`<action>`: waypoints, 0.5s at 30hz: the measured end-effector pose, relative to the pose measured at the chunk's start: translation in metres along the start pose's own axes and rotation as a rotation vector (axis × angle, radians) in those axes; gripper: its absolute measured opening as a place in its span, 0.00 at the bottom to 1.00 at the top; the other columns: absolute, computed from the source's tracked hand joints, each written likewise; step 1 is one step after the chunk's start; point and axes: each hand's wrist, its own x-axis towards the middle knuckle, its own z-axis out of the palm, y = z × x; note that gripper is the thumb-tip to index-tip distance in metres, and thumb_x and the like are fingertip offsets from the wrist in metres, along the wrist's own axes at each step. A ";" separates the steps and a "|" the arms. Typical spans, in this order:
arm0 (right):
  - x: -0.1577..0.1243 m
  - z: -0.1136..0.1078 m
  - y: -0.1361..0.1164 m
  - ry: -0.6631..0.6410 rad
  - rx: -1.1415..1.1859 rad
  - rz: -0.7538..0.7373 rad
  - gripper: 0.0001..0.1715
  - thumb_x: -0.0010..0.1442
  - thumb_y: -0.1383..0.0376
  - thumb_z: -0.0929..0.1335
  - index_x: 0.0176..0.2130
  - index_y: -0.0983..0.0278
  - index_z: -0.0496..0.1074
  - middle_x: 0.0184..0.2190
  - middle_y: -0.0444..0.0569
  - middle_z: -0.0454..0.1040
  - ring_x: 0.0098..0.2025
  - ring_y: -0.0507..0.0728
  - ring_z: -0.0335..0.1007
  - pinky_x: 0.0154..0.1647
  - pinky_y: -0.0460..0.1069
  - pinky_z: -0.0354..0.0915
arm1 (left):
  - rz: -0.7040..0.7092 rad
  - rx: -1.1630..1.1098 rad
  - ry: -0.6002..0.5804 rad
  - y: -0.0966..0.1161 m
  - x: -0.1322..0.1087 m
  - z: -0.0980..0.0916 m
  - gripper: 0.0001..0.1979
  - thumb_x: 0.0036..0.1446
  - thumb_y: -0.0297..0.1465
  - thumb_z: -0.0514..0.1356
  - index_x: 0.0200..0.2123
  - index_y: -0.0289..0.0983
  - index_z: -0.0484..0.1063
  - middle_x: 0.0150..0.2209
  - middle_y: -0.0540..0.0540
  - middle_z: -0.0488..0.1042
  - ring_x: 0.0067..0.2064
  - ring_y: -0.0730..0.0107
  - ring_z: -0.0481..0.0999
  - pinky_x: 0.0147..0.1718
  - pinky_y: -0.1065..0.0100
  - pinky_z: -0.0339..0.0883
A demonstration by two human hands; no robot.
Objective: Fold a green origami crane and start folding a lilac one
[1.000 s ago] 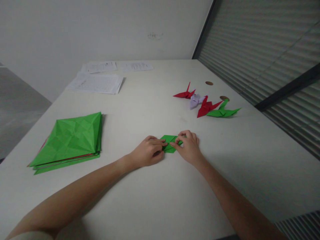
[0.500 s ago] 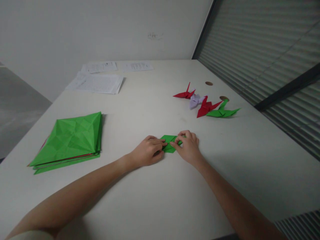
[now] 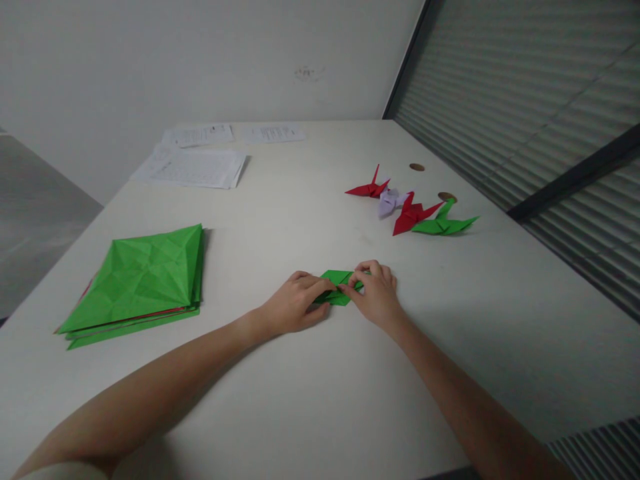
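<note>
Head view: left hand (image 3: 299,303), half open, rests on the folded green paper (image 3: 340,276), likely steadying it; right hand (image 3: 377,293) pinches its other end.

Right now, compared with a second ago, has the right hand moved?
No, not visibly in any direction: the right hand keeps its place against the farther brown spot on the table.

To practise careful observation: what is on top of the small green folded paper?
The left hand is over part of the green folded paper's left end, the right hand over part of its right end. Some green shows between; what the hands cover cannot be seen.
</note>
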 end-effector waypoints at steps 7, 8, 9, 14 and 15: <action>0.000 0.000 0.001 -0.004 -0.003 -0.003 0.13 0.60 0.55 0.69 0.29 0.59 0.73 0.44 0.51 0.69 0.47 0.63 0.61 0.47 0.58 0.57 | 0.041 0.101 -0.072 0.003 0.000 0.000 0.10 0.63 0.32 0.54 0.43 0.37 0.74 0.47 0.42 0.76 0.53 0.62 0.73 0.55 0.58 0.61; 0.000 0.000 0.001 -0.007 -0.003 -0.003 0.13 0.60 0.55 0.69 0.29 0.59 0.73 0.44 0.51 0.69 0.47 0.63 0.61 0.47 0.59 0.57 | 0.040 0.107 -0.076 0.003 0.000 0.000 0.10 0.63 0.32 0.54 0.42 0.38 0.74 0.47 0.42 0.76 0.53 0.61 0.73 0.54 0.58 0.61; 0.000 0.000 0.000 -0.010 -0.003 -0.001 0.12 0.59 0.55 0.69 0.29 0.59 0.73 0.44 0.51 0.69 0.47 0.63 0.61 0.47 0.59 0.57 | 0.041 0.112 -0.076 0.003 0.001 0.000 0.10 0.63 0.31 0.54 0.42 0.38 0.75 0.47 0.42 0.76 0.53 0.61 0.73 0.54 0.58 0.61; 0.000 -0.001 -0.001 -0.019 -0.009 0.016 0.11 0.58 0.56 0.71 0.29 0.59 0.73 0.44 0.50 0.69 0.47 0.63 0.61 0.46 0.58 0.57 | 0.052 0.137 -0.079 0.005 0.002 0.000 0.10 0.63 0.31 0.54 0.41 0.37 0.74 0.47 0.42 0.75 0.53 0.61 0.73 0.54 0.58 0.60; 0.000 -0.001 -0.002 -0.016 -0.010 0.011 0.11 0.58 0.56 0.71 0.28 0.59 0.73 0.43 0.50 0.69 0.47 0.63 0.61 0.46 0.58 0.57 | 0.051 0.142 -0.081 0.005 0.002 0.000 0.10 0.63 0.31 0.54 0.42 0.37 0.73 0.47 0.42 0.75 0.53 0.61 0.73 0.54 0.58 0.60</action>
